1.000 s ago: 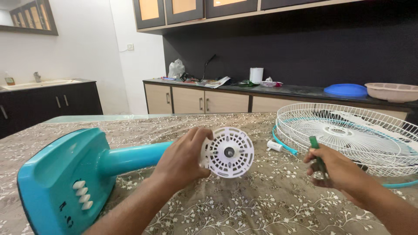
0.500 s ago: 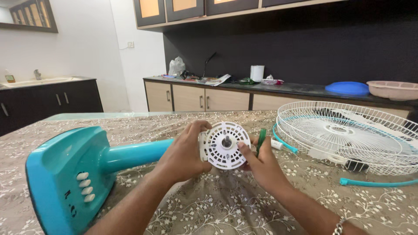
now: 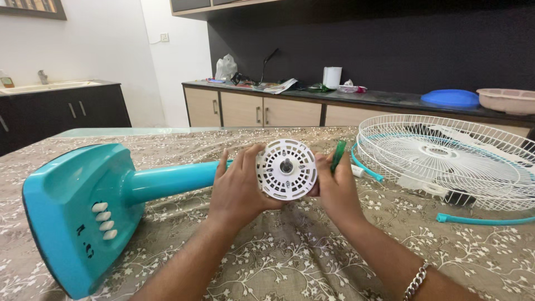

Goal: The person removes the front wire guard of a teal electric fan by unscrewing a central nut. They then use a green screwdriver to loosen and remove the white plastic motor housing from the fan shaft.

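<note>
From the head camera, you've got the white round motor housing [image 3: 287, 169] dead centre, face turned toward you, its short shaft pointing straight back at you. Your left hand [image 3: 239, 187] wraps its left rim, fingers closed around the edge. Your right hand [image 3: 334, 189] clamps the right rim and pinches a green-handled tool [image 3: 337, 155] upright beside it. Both hands sit equally near. The teal fan stand [image 3: 89, 206] lies along the patterned tablecloth [image 3: 290, 256], neck running right into the housing, base off to the near left. The white wire guard [image 3: 446, 161] rests to the right, well apart.
</note>
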